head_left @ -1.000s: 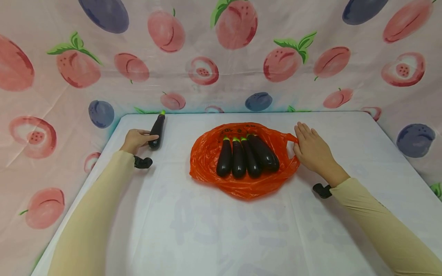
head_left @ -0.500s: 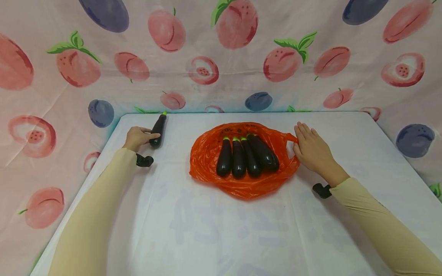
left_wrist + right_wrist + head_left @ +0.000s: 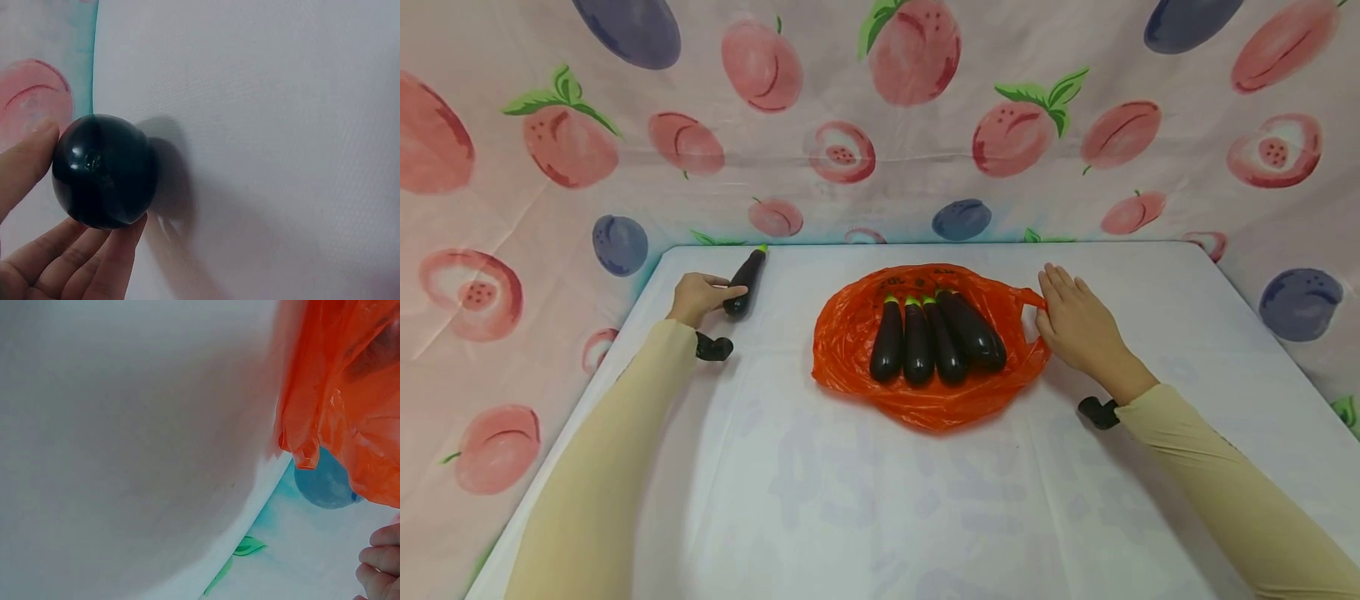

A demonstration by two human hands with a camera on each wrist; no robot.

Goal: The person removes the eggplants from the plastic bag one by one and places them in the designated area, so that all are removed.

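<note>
- Backdrop: fabric (image 3: 880, 187) printed with pink and blue fruit and green leaves, rising behind the table and at both sides.
- Work surface: white-covered table (image 3: 865, 492), faint lettering showing through the cover.
- Left hand (image 3: 698, 298): thumb and fingers on opposite sides of one dark eggplant (image 3: 748, 277), gripping it near its rounded end; confirmed in the left wrist view.
- Position of that eggplant: far left part of the table, well apart from the bag, green stem end pointing to the back edge. Whether it touches the surface cannot be told.
- Orange-red plastic bag (image 3: 842, 350): spread flat at mid-table, dark print near its far edge, handle loop on the right.
- Four eggplants (image 3: 919, 346): side by side on the bag, stem ends away from the person.
- Right hand (image 3: 1081, 323): fingers extended and close together, gripping nothing, beside the handle loop; contact with the bag not verifiable.
- Both arms: pale yellow sleeves (image 3: 591, 450), with a black device (image 3: 714, 347) at each wrist.
</note>
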